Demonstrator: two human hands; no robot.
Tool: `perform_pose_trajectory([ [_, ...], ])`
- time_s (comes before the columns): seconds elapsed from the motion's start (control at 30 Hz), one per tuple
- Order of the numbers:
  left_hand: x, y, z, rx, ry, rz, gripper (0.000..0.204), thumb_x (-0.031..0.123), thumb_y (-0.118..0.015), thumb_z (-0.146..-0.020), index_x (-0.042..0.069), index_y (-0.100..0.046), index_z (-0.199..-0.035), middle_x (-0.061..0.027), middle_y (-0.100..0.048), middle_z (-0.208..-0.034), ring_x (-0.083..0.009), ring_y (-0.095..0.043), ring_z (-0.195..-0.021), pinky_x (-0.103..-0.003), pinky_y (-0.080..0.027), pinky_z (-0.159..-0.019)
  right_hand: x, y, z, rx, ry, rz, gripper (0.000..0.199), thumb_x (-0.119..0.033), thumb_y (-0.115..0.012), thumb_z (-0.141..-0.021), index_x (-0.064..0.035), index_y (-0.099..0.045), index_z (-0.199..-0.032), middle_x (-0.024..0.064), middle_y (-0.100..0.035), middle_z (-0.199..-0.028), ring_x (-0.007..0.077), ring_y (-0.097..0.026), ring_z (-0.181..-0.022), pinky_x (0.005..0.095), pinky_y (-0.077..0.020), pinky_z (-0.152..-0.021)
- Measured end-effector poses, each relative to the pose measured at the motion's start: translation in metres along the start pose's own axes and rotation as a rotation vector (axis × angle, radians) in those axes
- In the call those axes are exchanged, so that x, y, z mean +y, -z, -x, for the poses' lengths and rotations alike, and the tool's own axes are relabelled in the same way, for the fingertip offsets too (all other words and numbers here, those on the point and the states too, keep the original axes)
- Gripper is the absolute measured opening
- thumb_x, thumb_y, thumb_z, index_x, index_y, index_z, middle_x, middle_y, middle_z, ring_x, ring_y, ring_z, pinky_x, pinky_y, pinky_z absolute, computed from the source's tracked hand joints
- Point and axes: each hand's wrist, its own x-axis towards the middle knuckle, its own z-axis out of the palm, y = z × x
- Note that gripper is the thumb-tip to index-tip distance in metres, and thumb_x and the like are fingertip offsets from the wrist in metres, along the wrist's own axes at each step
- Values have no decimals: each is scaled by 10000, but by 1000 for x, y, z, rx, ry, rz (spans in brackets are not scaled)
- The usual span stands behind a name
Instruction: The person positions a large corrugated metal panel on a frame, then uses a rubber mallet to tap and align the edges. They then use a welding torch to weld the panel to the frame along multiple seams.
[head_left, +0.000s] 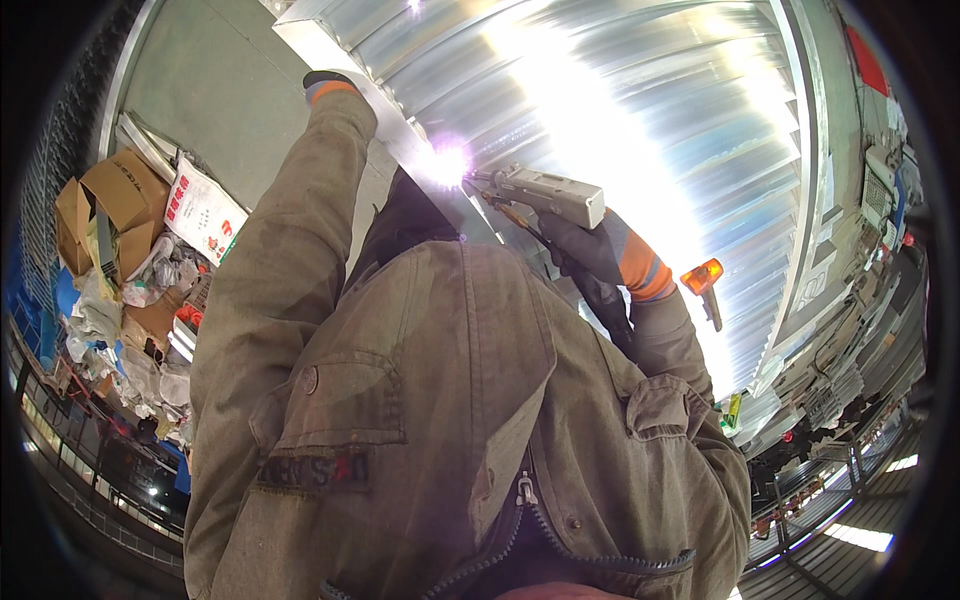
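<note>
My right hand (590, 248), in a dark glove with an orange and grey cuff, is closed round a light-coloured welding gun (550, 195). A bright violet-white arc (449, 163) glares at its tip, on the near long edge of a large ribbed metal panel (440, 65). The glare hides the weld spot. A dark cable or hose (600, 305) hangs below the gun. My left arm reaches forward to the panel's frame edge (320, 45); my gloved left hand (328, 84) is at that edge, its fingers mostly hidden.
An orange tool with a short stem (703, 277) lies on the panel at right. To the left are an open cardboard box (125, 205), a white printed sack (203, 210) and a heap of plastic wrapping (100, 315). Metal pieces (875, 190) lie on the floor at far right.
</note>
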Motion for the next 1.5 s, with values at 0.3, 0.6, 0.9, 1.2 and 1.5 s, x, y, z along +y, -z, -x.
perform_pose_trajectory([
  [0.3, -1, -17, -15, 55, 38, -11, 352, 295, -596, -1086, 172, -800, -1345, -62, -789, -1372, -271, -748, -1239, -453, -571, -1008, 8, 3, 4, 7, -136, 29, 536, -299, -682, -1116, 6, -613, -1552, 5, -687, -903, 97, -634, -784, 292, -538, -677],
  [0.6, -3, -10, -13, 0, 42, 9, 343, 308, -646, -1057, 190, -810, -1334, -38, -781, -1403, -265, -744, -1268, -447, -570, -1028, 10, 2, 7, 27, 29, 73, 517, -268, -685, -1116, 18, -622, -1542, 80, -773, -1090, 142, -690, -930, 318, -584, -817],
  [0.9, -4, -5, -10, -3, 26, 31, 361, 314, -627, -1063, 176, -802, -1347, -43, -776, -1412, -260, -745, -1253, -438, -572, -1024, 13, 3, 9, 13, -15, 56, 521, -271, -696, -1115, 8, -622, -1549, 60, -758, -1053, 128, -659, -894, 309, -563, -788],
  [1.2, -3, 13, 5, -62, 30, -4, 474, 392, -596, -1072, 155, -739, -1458, -72, -711, -1526, -277, -687, -1365, -424, -532, -1115, 14, 2, 15, 24, -38, 45, 518, -306, -702, -1114, -13, -639, -1537, 19, -706, -921, 104, -622, -794, 300, -532, -697],
  [1.5, 0, -10, -8, 60, 78, -19, 410, 337, -595, -1089, 168, -763, -1423, -63, -737, -1485, -275, -708, -1341, -418, -545, -1099, 15, 2, 18, 9, -46, 23, 524, -298, -705, -1111, 5, -635, -1534, 28, -721, -938, 98, -630, -793, 297, -533, -683],
])
